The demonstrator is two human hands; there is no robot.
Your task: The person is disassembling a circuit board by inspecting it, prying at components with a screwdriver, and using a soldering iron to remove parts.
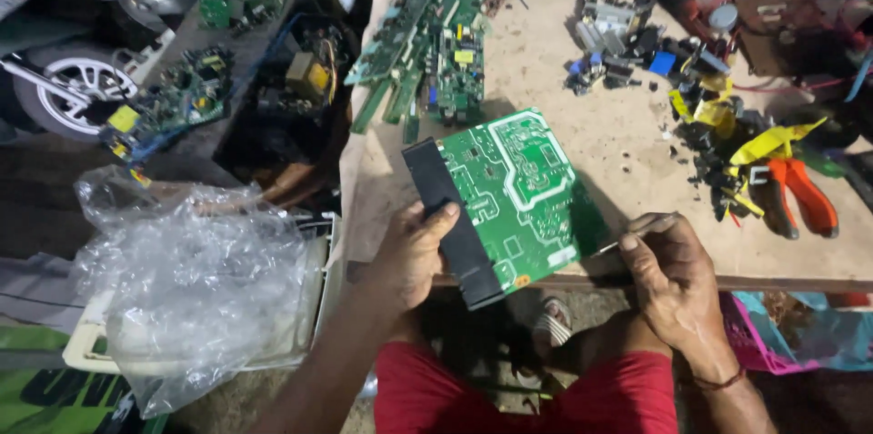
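My left hand (411,252) grips a green circuit board (514,189) by its black left edge, holding it tilted over the front edge of the wooden workbench (618,134). The board's solder side with white outlines faces up. My right hand (671,279) holds a thin metal tool (637,232) like a pen, its tip pointing at the board's right edge. Whether the tip touches the board is unclear. My red shorts and a sandalled foot show below.
A pile of green circuit boards (436,43) lies at the bench's back left. Loose electronic parts (627,29) and orange-handled pliers (800,198) sit on the right. Crumpled clear plastic (191,289) covers a white tray on the left, with more boards (168,107) beyond.
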